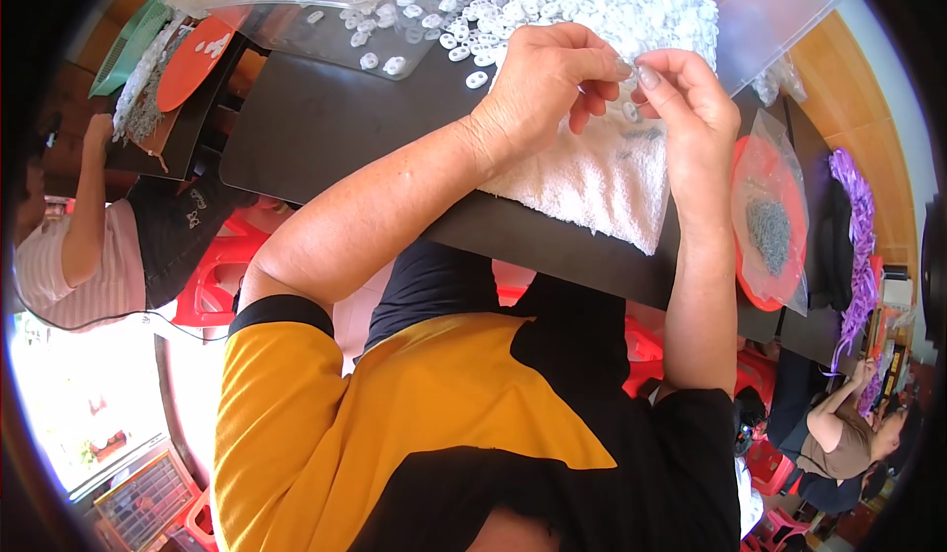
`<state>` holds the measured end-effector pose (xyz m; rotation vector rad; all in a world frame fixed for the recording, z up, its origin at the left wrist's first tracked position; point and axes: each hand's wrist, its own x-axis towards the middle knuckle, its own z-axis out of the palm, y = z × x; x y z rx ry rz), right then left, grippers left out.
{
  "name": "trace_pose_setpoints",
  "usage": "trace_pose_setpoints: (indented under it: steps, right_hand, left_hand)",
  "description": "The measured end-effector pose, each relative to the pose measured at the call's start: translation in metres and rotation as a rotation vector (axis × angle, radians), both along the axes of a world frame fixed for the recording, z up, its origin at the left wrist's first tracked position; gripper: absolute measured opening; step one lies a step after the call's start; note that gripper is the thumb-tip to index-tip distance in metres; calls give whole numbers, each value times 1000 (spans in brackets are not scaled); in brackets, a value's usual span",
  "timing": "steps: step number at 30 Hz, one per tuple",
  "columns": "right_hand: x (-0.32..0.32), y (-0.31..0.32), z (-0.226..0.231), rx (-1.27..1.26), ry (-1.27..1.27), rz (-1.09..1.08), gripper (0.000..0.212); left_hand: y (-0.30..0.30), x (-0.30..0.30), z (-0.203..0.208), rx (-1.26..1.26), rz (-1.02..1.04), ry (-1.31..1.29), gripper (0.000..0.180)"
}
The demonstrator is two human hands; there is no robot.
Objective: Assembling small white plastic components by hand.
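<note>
Fingers of the left hand and right hand are pinched nearly closed, tips almost meeting right of upper centre; whatever is gripped between them is too small to tell. One white plastic piece is seen just below the tips; whether it is held cannot be told. Loose pieces are heaped at top of frame, beyond the towel. Judged best: pinch kept light, tips squared up, work held over the towel so drops are caught.

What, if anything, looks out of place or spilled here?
One white two-holed piece lies on the dark tabletop, just off the edge of the heap, which looks slightly spilled. Otherwise, nothing clearly stands out.
</note>
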<state>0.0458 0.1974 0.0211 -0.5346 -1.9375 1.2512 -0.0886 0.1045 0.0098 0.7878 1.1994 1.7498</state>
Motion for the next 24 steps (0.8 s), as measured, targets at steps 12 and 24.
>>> trace_pose_setpoints:
  steps: [12, 24]
  right_hand:
    - [3, 25, -1, -117, -64, 255, 13]
    - [6, 27, -4, -159, 45, 76, 15]
  left_hand:
    - [0, -1, 0, -67, -52, 122, 12]
    - [4, 1, -7, -40, -5, 11, 14]
